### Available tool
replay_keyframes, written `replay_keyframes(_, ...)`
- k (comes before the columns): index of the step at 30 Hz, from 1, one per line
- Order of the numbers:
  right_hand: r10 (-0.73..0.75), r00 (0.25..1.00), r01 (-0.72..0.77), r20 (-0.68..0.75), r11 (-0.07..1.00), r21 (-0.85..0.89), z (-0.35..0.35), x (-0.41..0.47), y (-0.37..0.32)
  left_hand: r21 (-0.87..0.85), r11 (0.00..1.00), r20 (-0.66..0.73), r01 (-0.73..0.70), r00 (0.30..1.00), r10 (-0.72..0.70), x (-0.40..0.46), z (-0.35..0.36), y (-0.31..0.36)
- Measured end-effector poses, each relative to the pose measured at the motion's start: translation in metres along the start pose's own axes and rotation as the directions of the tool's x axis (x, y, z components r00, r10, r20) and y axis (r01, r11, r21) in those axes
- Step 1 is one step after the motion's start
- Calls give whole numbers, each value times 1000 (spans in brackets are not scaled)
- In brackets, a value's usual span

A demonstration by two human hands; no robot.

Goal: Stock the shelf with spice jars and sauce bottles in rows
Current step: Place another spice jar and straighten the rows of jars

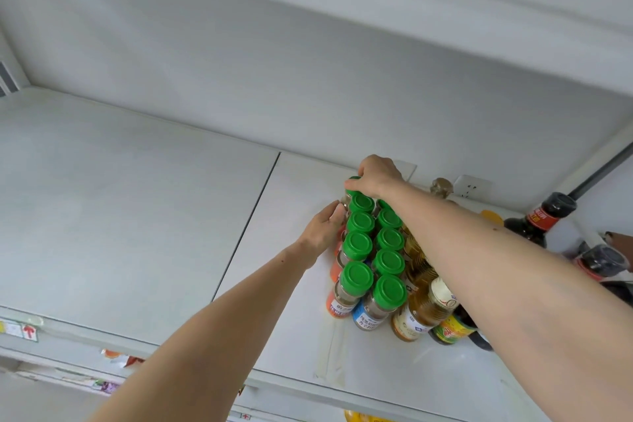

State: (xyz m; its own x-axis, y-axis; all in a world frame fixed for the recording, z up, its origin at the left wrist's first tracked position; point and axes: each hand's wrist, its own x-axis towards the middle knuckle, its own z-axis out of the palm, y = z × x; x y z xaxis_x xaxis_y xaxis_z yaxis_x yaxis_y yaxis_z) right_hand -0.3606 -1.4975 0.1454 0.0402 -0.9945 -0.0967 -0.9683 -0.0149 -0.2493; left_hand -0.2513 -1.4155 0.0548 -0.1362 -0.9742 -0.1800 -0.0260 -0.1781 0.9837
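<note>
White laminate shelf (144,202) runs wide and mostly bare under a pale back wall, its boards meeting at a dark seam, and all the stock is gathered toward its right end.

At the far end of that stock, the right hand (376,175) is curled down over the green plastic lid of the rearmost clear spice jar (352,183), fingers wrapped around the cap rim; it seems to have the jar by the lid, though the palm hides the contact. The left hand (323,231) lies flat and open against the left flank of the jar column, fingertips touching the glass near the back jar, gripping nothing, serving as a guide.

Outward from there, two rows of green-capped spice jars (358,245) run toward the shelf front, touching one another, with orange and blue labels on the nearest pair. Just to their right stands a row of amber sauce bottles with cream caps (416,310), then dark soy-sauce bottles with red neck bands (537,217), partly hidden behind the forearm.

These jars are probably small, light, rigid and smooth-sided, likely breakable if knocked off. The ribbed cap gives the surest hold for setting one down from above; the slick body suits nudging. Packed so tightly, one pushed jar could topple its neighbours.
</note>
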Motion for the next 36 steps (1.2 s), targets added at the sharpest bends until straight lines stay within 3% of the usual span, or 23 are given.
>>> replay_keyframes(20, 44, 999, -44, -12, 999, -20, -5, -11, 0, -4, 999, 6, 40, 999, -40, 0, 6, 2)
replay_keyframes(31, -63, 989, 64, -130, 998, 7, -15, -58, -3, 25, 999, -23, 34, 999, -33, -45, -1, -15)
replay_keyframes(36, -120, 989, 123, -89, 992, 34, -19, -89, -2, 42, 999, -33, 0, 999, 2, -69, -4, -27)
